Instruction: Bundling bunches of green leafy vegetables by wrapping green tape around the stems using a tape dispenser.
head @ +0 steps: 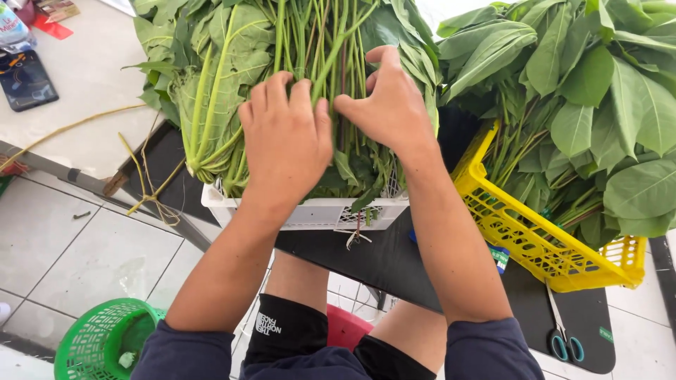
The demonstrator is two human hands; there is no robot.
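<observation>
Head view, black worktop, tiled floor

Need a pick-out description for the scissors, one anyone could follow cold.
Start at the yellow basket full of leafy greens on the right. Just below its near corner, on the black tabletop, lie the scissors. Blue handle loops and thin metal blades; the only tool there.

We note: yellow crate w/ leafy greens right of hands; scissors below it; green basket lower left; phone far left.
</observation>
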